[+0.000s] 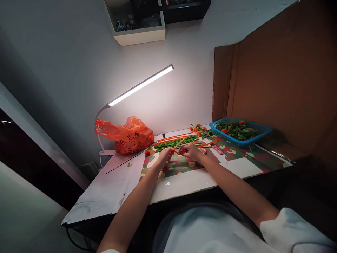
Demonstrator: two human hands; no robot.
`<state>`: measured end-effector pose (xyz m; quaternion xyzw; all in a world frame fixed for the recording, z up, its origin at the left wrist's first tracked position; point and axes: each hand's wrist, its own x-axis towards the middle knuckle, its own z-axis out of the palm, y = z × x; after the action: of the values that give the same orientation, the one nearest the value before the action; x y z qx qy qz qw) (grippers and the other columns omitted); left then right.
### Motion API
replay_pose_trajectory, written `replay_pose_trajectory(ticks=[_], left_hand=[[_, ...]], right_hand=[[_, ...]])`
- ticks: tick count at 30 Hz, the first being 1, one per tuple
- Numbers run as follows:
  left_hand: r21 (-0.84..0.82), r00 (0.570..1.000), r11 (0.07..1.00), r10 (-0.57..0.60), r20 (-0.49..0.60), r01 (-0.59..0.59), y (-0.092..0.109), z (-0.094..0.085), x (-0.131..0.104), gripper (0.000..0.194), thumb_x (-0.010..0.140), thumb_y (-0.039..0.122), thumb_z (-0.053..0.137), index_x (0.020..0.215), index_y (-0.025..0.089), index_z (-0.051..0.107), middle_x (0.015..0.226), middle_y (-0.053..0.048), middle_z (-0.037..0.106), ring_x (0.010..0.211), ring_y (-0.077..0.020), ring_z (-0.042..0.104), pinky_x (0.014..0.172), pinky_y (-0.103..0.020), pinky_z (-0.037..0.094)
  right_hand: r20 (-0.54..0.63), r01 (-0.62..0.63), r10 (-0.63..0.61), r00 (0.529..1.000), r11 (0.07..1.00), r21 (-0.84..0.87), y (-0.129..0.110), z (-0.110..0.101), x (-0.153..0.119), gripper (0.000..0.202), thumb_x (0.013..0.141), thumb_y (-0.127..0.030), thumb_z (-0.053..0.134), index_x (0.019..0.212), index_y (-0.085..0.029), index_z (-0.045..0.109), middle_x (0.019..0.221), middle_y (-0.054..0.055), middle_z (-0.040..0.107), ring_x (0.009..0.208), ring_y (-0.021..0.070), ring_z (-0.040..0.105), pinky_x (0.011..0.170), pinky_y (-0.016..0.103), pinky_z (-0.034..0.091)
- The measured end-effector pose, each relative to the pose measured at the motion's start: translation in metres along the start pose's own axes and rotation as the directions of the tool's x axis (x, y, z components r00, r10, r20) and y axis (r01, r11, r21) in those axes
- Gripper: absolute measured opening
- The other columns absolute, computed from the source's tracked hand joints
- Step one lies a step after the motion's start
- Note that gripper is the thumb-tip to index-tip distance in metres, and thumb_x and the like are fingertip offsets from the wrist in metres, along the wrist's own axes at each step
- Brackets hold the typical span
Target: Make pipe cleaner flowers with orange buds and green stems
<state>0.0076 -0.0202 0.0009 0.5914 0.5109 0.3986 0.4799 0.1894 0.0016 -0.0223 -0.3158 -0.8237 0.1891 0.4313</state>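
Observation:
My left hand (165, 155) is closed around a thin tan stick (180, 143), which slants up and away to the right. Close beside it, the fingers of my right hand (191, 152) are pinched together. Between the two hands runs a narrow orange-red strand (174, 151), whose ends are hidden by my fingers. Just beyond my hands lies a bundle of long green stems (175, 142), with thin orange strips (171, 138) along its far side. An orange flower head (147, 153) rests to the left of my left hand.
A camouflage-patterned mat (181, 169) covers part of the white table. A lit lamp (142, 85) and an orange plastic bag (134, 137) stand at left. A pink-handled cutter (217, 149), orange flowers (198, 130) and a blue basket (259, 135) of greenery are at right, beside cardboard (279, 77).

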Motion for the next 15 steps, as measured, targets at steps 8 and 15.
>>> replay_pose_trajectory(ticks=[8,15], left_hand=[[0.195,0.950,0.963,0.128,0.286,-0.189,-0.004,-0.004,0.001,0.020,0.067,0.034,0.045,0.055,0.018,0.041,0.055,0.005,0.031,0.049,-0.0082,0.028,0.048,-0.021,0.028],[0.334,0.899,0.881,0.194,0.393,-0.336,-0.015,-0.009,0.010,0.022,0.068,0.028,0.042,0.050,0.016,0.047,0.051,0.004,0.031,0.049,-0.0084,0.025,0.047,-0.023,0.019]], right_hand=[[0.024,0.017,-0.016,1.000,0.999,-0.031,0.000,-0.004,0.000,0.015,0.079,-0.029,0.064,0.075,-0.017,0.072,0.073,0.004,0.067,0.063,0.0132,0.057,0.055,0.022,0.039],[0.068,0.078,-0.070,0.995,0.990,-0.117,0.007,-0.005,0.004,0.011,0.078,-0.024,0.064,0.077,-0.018,0.073,0.072,0.004,0.066,0.065,0.0136,0.055,0.057,0.023,0.037]])
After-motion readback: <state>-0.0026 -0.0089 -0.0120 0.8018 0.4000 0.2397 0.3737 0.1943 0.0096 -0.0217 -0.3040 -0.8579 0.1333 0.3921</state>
